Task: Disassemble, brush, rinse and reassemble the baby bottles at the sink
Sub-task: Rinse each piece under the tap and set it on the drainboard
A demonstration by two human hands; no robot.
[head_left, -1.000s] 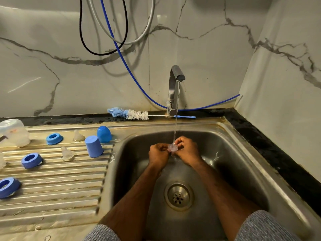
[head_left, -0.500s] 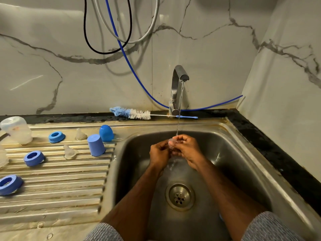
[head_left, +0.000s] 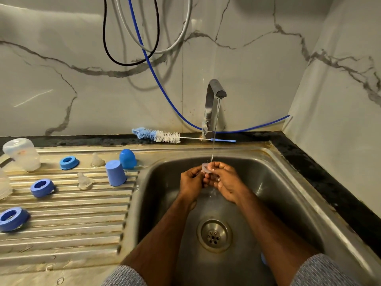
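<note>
Marble-veined wall panels (head_left: 237, 58) close off the back and right of a corner where a black stone counter (head_left: 329, 182) carries a steel sink (head_left: 288, 195) with a ribbed draining board (head_left: 68, 219) on its left. Black, grey and blue hoses (head_left: 144, 58) hang in loops on the back wall. At the rear of the basin stands a steel tap (head_left: 211, 104), running a thin stream of water (head_left: 214, 145) down onto the hands.

Both forearms reach over the basin above the drain (head_left: 214, 236). The left hand (head_left: 191, 180) and the right hand (head_left: 225, 181) meet under the stream, fingers curled, and together pinch a small clear teat (head_left: 206, 168) between their fingertips, with its round flange turned up toward the water.

On the draining board sit 2 upturned clear bottles, one (head_left: 22, 154) at the far left and one (head_left: 4, 184) cut off by the left edge. A bottle brush (head_left: 162, 137) with blue and white bristles lies along the back ledge, its handle passing behind the tap. 2 blue caps stand near the basin's rim, a cylindrical one (head_left: 115, 172) and a domed one (head_left: 127, 158) just behind it. 3 blue collar rings lie spread over the board: (head_left: 69, 163), (head_left: 42, 187) and (head_left: 12, 218). 2 more clear teats rest among them, one (head_left: 97, 160) near the back and one (head_left: 84, 181) beside the cylindrical cap.
</note>
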